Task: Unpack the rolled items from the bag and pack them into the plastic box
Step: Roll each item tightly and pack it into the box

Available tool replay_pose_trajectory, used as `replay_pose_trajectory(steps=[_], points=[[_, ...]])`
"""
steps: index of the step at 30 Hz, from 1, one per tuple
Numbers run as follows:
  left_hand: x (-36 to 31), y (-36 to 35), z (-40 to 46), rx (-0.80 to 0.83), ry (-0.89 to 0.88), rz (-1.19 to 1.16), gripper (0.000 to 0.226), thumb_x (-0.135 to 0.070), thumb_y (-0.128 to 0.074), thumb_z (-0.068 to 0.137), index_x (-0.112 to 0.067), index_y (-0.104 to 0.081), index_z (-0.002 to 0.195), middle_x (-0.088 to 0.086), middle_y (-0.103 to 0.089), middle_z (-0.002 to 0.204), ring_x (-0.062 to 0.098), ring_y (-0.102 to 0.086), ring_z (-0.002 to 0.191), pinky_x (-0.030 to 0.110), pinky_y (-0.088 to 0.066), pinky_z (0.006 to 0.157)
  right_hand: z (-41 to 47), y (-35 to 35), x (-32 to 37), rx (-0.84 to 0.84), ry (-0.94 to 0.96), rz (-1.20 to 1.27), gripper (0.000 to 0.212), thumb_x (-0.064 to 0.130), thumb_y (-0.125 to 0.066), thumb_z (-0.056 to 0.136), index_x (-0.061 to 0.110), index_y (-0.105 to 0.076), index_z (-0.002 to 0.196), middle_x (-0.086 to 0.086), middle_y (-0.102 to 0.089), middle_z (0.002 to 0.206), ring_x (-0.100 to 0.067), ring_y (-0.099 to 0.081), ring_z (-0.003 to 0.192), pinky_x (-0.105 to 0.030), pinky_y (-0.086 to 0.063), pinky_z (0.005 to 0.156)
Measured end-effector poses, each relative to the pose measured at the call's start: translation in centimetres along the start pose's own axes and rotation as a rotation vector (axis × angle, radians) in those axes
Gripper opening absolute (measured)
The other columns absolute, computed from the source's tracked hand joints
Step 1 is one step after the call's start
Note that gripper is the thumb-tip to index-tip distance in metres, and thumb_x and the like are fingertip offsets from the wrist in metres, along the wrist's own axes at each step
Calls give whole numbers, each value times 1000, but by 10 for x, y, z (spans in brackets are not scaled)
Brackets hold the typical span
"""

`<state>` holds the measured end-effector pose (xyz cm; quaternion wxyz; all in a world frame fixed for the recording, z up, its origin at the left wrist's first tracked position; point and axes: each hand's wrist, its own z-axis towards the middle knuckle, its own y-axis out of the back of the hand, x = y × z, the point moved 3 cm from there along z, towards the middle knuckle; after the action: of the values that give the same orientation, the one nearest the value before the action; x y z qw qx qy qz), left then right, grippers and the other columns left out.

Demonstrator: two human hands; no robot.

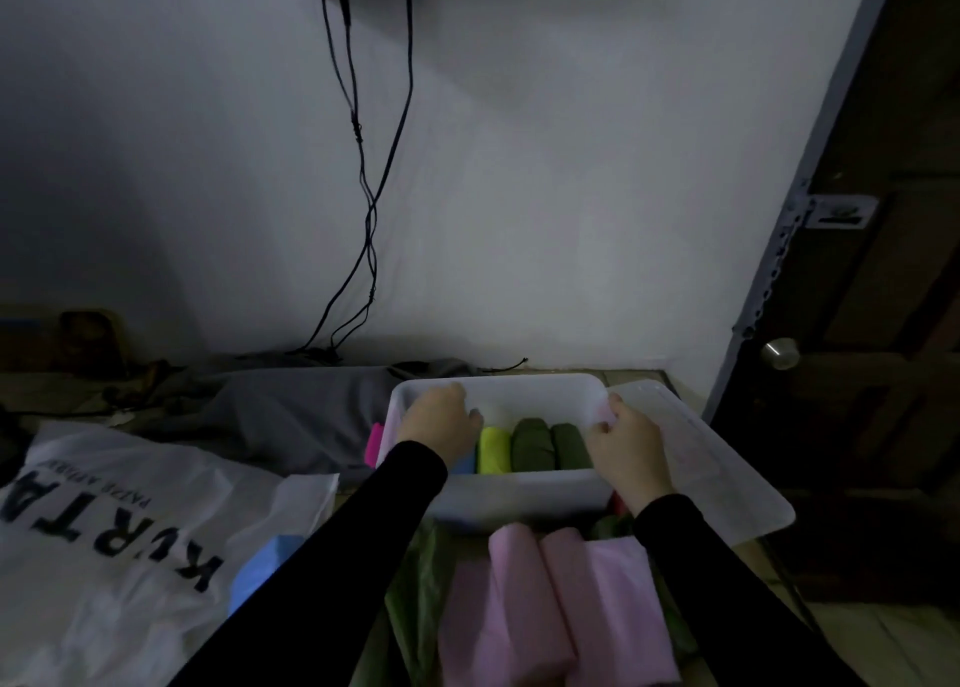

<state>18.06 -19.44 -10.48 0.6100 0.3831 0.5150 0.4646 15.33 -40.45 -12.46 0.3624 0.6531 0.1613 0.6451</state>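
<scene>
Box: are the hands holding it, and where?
Yes. The left hand grips the box at its left wall, and the right hand grips its right rim.

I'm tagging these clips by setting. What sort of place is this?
Probably a room in a home, seen at floor or bed level: black cables hang down a plain white wall, a dark wooden door with a round metal knob stands on the right, and grey cloth lies rumpled beside the white plastic box.

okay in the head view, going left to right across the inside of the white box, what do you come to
left hand → blue roll, mostly hidden under that hand → yellow-green roll → first dark green roll → second dark green roll → right hand at the right wall of the white box.
</scene>
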Motion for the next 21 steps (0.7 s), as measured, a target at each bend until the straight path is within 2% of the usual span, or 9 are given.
replay_pose_trajectory(steps=[2, 4, 7, 9, 11, 13, 15, 17, 21], points=[[6, 18, -15, -42, -89, -125, 36, -34, -53, 93, -17, -60, 123, 0, -67, 115, 16, -62, 104, 25, -44, 93, 2, 1, 1, -110, 119, -121, 44, 6, -47, 89, 6, -48, 133, -16, -51, 134, -29, -52, 118, -38, -49, 91], [23, 33, -36, -48, -167, -194, 33, -33, -56, 91, -20, -63, 120, -2, -68, 110, 14, -64, 94, 23, -47, 84, 1, -1, 15, -271, 335, -274, 51, 0, -52, 80, 6, -54, 130, -16, -47, 142, -37, -49, 124, -47, -50, 90], [59, 49, -70, -90, -213, -188, 26, -31, -60, 89, -24, -68, 112, -6, -65, 97, 10, -59, 80, 21, -47, 75, -26, -13, 52, -384, 553, -62, 40, 0, -52, 76, 6, -66, 113, -15, -62, 124, -34, -61, 109, -39, -52, 86], [85, 55, -89, -39, -224, -168, 21, -30, -63, 86, -26, -68, 106, -7, -63, 94, 4, -53, 76, 17, -44, 75, -58, -34, 79, -254, 613, 114, 29, 8, -53, 81, 7, -68, 105, -11, -69, 105, -29, -66, 95, -32, -51, 85], [116, 59, -109, 96, -194, -133, 28, -36, -67, 83, -29, -64, 110, -9, -60, 105, 1, -50, 85, 12, -38, 78, -95, -71, 99, 82, 539, 128, 23, 18, -57, 87, 15, -68, 107, -6, -70, 100, -22, -66, 91, -32, -52, 84], [143, 58, -125, 270, -117, -81, 55, -53, -70, 76, -33, -53, 124, -10, -52, 121, 5, -48, 104, 16, -37, 90, -131, -109, 111, 479, 403, 54, 23, 27, -58, 88, 20, -67, 108, 0, -70, 102, -15, -65, 94, -30, -51, 86], [163, 56, -138, 410, -36, 4, 84, -68, -70, 64, -37, -39, 136, -11, -41, 135, 12, -42, 122, 27, -37, 103, -157, -139, 118, 719, 303, 49, 19, 27, -57, 89, 17, -67, 103, 1, -69, 98, -13, -63, 91, -25, -49, 82], [176, 52, -150, 507, 7, 67, 107, -71, -74, 55, -39, -24, 144, -10, -30, 146, 17, -34, 133, 37, -34, 110, -172, -160, 126, 837, 184, 45, 16, 26, -54, 89, 14, -63, 95, 0, -65, 89, -15, -61, 86, -27, -48, 78], [184, 34, -166, 679, -4, 47, 132, -65, -81, 50, -46, 7, 146, -10, -8, 156, 20, -20, 143, 42, -27, 116, -179, -178, 128, 843, 69, 18, 28, 36, -53, 89, 9, -61, 92, -7, -64, 86, -19, -62, 81, -32, -49, 71]])
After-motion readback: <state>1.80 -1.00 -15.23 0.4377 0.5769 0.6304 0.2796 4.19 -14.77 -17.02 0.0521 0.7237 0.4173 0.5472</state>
